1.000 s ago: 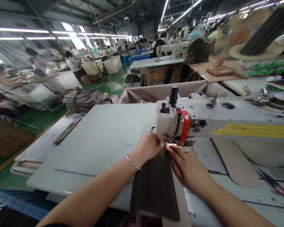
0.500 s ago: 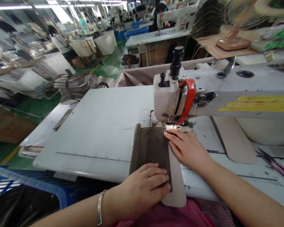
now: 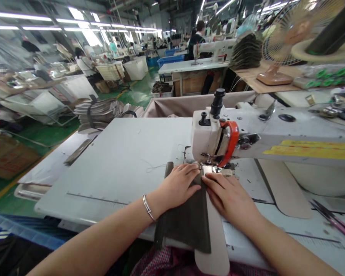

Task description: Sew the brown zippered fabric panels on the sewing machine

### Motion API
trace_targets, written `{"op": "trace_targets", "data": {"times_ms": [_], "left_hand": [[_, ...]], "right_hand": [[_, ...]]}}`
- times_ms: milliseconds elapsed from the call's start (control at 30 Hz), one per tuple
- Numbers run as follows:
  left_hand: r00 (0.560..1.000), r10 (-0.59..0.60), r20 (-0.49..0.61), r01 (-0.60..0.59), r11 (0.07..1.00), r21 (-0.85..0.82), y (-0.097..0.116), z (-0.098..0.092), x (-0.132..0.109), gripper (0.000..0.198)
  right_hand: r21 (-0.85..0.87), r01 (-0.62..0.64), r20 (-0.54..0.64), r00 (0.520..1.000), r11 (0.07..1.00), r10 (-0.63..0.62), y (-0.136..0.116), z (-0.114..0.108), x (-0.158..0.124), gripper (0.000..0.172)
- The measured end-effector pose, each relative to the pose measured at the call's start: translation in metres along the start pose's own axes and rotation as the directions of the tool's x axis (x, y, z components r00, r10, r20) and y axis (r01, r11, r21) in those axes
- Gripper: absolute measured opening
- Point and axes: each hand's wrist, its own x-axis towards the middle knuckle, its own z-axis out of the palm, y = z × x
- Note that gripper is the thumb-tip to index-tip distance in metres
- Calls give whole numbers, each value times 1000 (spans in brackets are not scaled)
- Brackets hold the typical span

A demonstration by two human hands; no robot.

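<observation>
A dark brown fabric piece [image 3: 189, 226] lies over a beige rounded strip [image 3: 214, 245], their far ends at the needle area of a white sewing machine [image 3: 202, 140]. My left hand [image 3: 179, 184], with a ring and a bracelet on that arm, rests flat on the brown fabric, fingertips close to the presser foot. Flat on the beige strip, just right of the brown edge, is my right hand [image 3: 228, 193], its fingers stretched toward the foot. The needle itself is hidden behind the hands and the machine head.
Pink-handled scissors [image 3: 333, 220] lie at the right, near another beige piece [image 3: 284, 191] under the machine arm. A blue crate [image 3: 25, 234] stands at the lower left. Stacked pieces [image 3: 100, 113] sit beyond the table [image 3: 117, 161]. A fan [image 3: 276, 73] stands behind.
My left hand has slid forward along the brown fabric from its near end to beside the presser foot. My right hand stays near the foot. The camera view has tilted up.
</observation>
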Motion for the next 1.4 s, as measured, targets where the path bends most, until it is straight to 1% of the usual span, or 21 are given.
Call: {"op": "trace_targets", "data": {"times_ms": [167, 267, 500, 633, 767, 833, 900, 933, 967, 1000, 1067, 1167, 1300, 1400], "left_hand": [[1000, 2, -7, -2, 1000, -26, 0, 1, -6, 42], [1000, 6, -2, -6, 1000, -28, -1, 1, -5, 42], [1000, -4, -25, 4, 1000, 22, -1, 3, -2, 40], [999, 8, -35, -7, 999, 40, -1, 5, -1, 38], [1000, -11, -26, 12, 998, 64, 2, -1, -3, 40], [999, 35, 17, -36, 999, 22, 10, -7, -15, 46], [986, 148, 77, -142, 987, -77, 22, -12, -37, 52], [974, 207, 92, -195, 972, -130, 29, -12, -50, 49], [961, 257, 102, -238, 957, -162, 35, -11, -62, 41], [955, 285, 79, -269, 949, -167, 41, -9, -72, 33], [950, 310, 45, -299, 941, -156, 48, -4, -86, 27], [950, 308, 58, -295, 942, -162, 48, 1, -88, 32], [943, 317, 99, -294, 935, -196, 40, -3, -77, 37], [945, 318, 81, -301, 939, -167, 35, -4, -70, 36]], "right_hand": [[3, -7, 11, 1000, 1000, 7, 1, -1, 0, 35], [-4, -15, 14, 1000, 1000, 15, 1, -1, 0, 36], [-74, -32, 14, 999, 997, 33, 0, 1, 1, 40], [-56, -34, 36, 999, 998, 36, -2, -2, 2, 37], [-60, -48, 35, 998, 997, 50, -7, -5, -1, 40], [-47, -45, 32, 998, 998, 47, -13, -6, -10, 41], [-13, -35, 23, 999, 999, 35, -21, -7, -23, 42], [4, -25, 15, 1000, 1000, 24, -25, -6, -31, 44], [16, -13, 3, 1000, 1000, 13, -28, -6, -38, 46], [22, -4, -12, 1000, 1000, 5, -31, -5, -44, 47], [24, -3, -38, 999, 1000, 4, -34, -4, -51, 46], [26, -26, -54, 998, 999, 28, -35, -4, -50, 43], [28, -22, -35, 999, 999, 23, -35, -4, -47, 43], [25, -20, -41, 999, 999, 21, -35, -5, -48, 43]]}}
